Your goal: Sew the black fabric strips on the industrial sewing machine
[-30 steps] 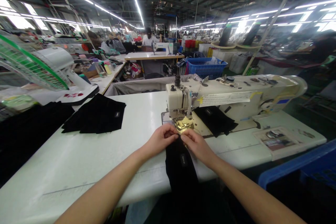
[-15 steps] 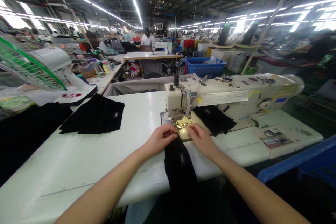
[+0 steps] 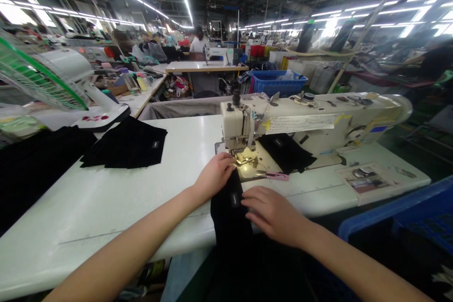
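A strip of black fabric (image 3: pixel 226 226) with a small label hangs over the table's front edge, its top end near the sewing machine's (image 3: pixel 244 127) presser foot. Beside the needle area, my left hand (image 3: pixel 215 177) is closed on the strip's upper end. My right hand (image 3: pixel 276 212) has its fingers apart, the tips touching the strip's right edge by the label. Pink-handled thread snips (image 3: pixel 278 176) lie to the right of the needle plate. Another labelled black piece (image 3: pixel 288 153) rests under the machine's arm.
A stack of black pieces (image 3: pixel 125 146) lies on the left of the white table (image 3: pixel 170 188), with more black cloth (image 3: pixel 38 160) beyond. A green-and-white fan (image 3: pixel 71 75) stands behind. A blue crate (image 3: pixel 378 210) sits low at the right. Farther off is a blue basket (image 3: pixel 279 82).
My right hand has moved from the needle plate down to the strip's edge beside the label, and its fingers have opened. The pink snips now show. My left hand remains near the needle.
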Demonstrator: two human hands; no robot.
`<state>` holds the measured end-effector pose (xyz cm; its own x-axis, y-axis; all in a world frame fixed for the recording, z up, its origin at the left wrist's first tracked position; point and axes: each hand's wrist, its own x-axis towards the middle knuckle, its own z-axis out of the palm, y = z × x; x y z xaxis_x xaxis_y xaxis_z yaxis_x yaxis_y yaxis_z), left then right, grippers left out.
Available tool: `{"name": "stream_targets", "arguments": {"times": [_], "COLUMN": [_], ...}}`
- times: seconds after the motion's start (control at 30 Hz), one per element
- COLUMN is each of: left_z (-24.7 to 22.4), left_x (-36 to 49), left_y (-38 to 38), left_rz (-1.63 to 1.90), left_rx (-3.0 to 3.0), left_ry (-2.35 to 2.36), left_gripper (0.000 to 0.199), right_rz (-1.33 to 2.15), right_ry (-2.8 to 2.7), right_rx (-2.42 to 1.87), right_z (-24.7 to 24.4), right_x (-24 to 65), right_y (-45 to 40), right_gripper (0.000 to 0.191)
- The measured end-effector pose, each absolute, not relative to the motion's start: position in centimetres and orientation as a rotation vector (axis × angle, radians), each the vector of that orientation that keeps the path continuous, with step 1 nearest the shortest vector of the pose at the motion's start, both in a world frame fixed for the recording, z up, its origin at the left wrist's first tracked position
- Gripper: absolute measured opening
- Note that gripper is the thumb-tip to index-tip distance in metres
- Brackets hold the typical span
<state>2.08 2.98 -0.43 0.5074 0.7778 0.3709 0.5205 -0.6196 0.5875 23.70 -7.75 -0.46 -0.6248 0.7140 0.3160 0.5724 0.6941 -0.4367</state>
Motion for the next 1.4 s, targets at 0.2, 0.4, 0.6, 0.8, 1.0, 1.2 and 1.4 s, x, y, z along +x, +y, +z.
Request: {"name": "stream_targets", "arguments": {"times": [0.2, 0.4, 0.6, 0.8, 1.0, 1.2, 1.4], "left_z": [-0.5, -0.5, -0.4, -1.0, -1.0, -1.0, -1.2], "left_x": [0.0, -0.5, -0.5, -0.7, -0.8, -0.6, -0.6], "left_y": [0.3, 1.4, 2.9, 3.5, 4.1, 4.1, 4.5], "left_rz": [0.623, 0.514, 0.532, 0.638, 0.648, 0.656, 0.671], "left_rx": [2.761, 2.822, 2.768, 2.704, 2.712, 2.711, 2.726], "left_ry": [0.805, 0.844, 0.805, 0.81, 0.815, 0.829, 0.82], "left_gripper": [0.03, 0.033, 0.031, 0.03, 0.029, 0.029, 0.029], "right_rz": [0.385, 0.349, 0.312, 0.284, 0.261, 0.246, 0.245], "right_ry": [-2.438, -2.435, -2.387, -2.352, -2.344, -2.357, -2.359], "right_rx": [-0.928, -0.955, -0.979, -0.997, -1.028, -1.042, -1.046], "right_z": [-1.5, -1.6, -2.2, -2.2, -2.1, -2.2, -2.2], "right_x": [23.7, 23.7, 23.2, 22.9, 22.8, 22.8, 22.8], "right_y": [-7.7, -6.4, -5.6, -5.5, -5.3, -5.2, -5.1], "right_gripper": [0.026, 0.033, 0.031, 0.03, 0.029, 0.03, 0.029]}}
